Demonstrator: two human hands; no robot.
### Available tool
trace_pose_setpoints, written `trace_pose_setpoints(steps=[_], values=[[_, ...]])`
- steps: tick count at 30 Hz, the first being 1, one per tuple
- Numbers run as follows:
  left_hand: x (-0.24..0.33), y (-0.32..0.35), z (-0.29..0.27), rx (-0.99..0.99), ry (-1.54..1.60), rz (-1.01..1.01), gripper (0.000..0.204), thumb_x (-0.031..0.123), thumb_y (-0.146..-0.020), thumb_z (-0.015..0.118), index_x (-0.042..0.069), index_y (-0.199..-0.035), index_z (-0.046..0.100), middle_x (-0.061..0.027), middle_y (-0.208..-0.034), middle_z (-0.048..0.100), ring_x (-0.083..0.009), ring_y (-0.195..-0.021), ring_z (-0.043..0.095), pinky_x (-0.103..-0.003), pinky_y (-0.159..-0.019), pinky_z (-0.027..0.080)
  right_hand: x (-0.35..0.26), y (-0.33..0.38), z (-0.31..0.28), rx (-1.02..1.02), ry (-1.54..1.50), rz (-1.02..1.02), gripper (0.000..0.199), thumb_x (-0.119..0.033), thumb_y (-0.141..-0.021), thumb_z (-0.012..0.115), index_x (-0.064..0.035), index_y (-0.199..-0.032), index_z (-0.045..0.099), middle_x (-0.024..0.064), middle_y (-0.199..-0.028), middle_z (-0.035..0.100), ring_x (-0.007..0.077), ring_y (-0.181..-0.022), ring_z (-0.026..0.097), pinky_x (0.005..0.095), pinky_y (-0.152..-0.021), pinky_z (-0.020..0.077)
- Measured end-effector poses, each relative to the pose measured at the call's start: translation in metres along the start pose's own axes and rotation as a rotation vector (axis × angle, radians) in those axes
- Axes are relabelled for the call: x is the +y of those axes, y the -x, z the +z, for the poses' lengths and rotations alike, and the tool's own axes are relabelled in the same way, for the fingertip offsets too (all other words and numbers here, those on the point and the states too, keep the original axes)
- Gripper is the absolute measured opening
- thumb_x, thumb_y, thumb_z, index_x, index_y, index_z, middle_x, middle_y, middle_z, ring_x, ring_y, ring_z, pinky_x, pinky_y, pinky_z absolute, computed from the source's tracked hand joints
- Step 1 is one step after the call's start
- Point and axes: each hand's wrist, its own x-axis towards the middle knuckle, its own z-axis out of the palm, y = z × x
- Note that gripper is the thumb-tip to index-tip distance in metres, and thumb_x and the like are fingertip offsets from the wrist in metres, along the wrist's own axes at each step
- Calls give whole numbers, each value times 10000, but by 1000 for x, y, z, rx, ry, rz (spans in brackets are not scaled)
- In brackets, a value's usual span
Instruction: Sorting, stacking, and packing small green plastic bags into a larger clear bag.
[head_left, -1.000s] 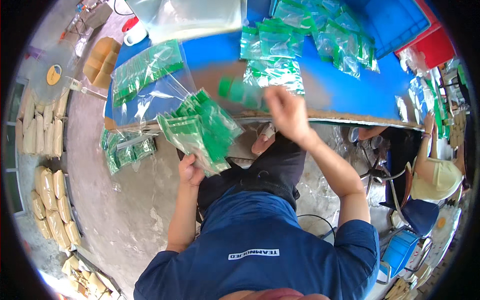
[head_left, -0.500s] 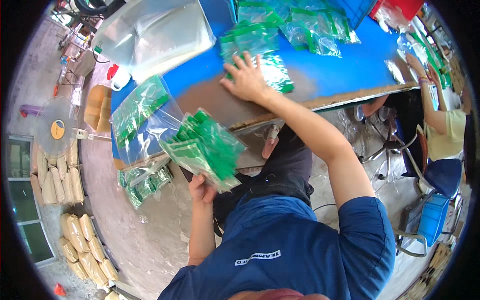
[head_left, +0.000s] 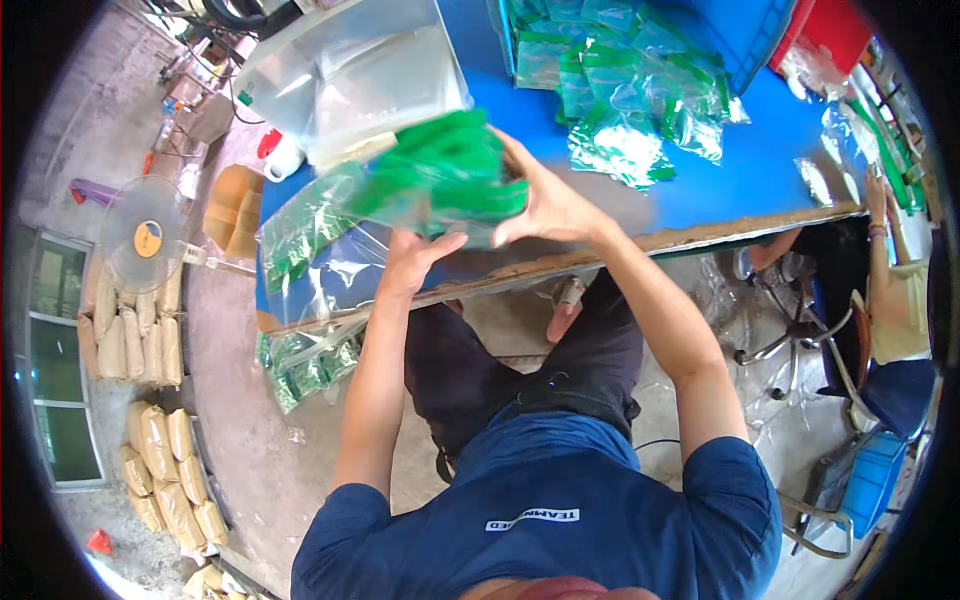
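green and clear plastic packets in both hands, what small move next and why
A sensible next move may be to even up the bundle of green and clear plastic packets: its green ends look uneven, the bare left hand is at the lower edge, and the bare right hand spans the right end. Blur hides the finer edges.

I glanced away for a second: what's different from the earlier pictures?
The left-hand grip has lifted the green bag bundle forward, from above the lap to the table's near edge. The right-hand grip left the bag pile and took hold of the bundle too. The white mug stayed put.
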Motion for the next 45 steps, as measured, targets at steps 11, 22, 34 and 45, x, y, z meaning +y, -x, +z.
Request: trace_pose_setpoints(steps=[11, 22, 34, 45], values=[[-18, -7, 8, -117, -343, -3, 1071, 135, -684, 892, 34, -1509, 217, -109, -1445, 411, -225, -1320, 437, -379, -1106, 361, 26, 22, 25, 174, 357, 6, 1107, -225, -659, 894, -44, -1501, 199, 256, -1388, 469, 389, -1311, 479, 447, -1084, 406], [-19, -8, 18, -78, -248, 148, 1193, 62, -657, 908, 98, -1566, 137, -110, -1453, 419, -239, -1324, 451, -381, -1107, 383, 22, 17, 26, 117, 375, 160, 955, -220, -690, 865, -36, -1424, 284, 260, -1283, 555, 429, -1218, 548, 466, -1004, 458], [-44, -8, 23, 145, -160, 115, 681, 514, -1016, 481, -13, -1432, 364, -137, -1343, 495, -193, -1252, 447, -334, -1088, 328, 30, 19, 26, 91, 434, 246, 959, -256, -672, 880, -29, -1415, 318, 230, -1285, 571, 400, -1204, 565, 452, -1004, 462], [-33, -22, 63, 447, -82, 245, 402, 383, -959, 629, -1, -1064, 575, -76, -962, 611, -149, -925, 549, -319, -848, 449, 45, 23, 20, 42, 455, 166, 1021, -219, -647, 914, -6, -1446, 315, 183, -1285, 595, 320, -1193, 587, 408, -1019, 463]])
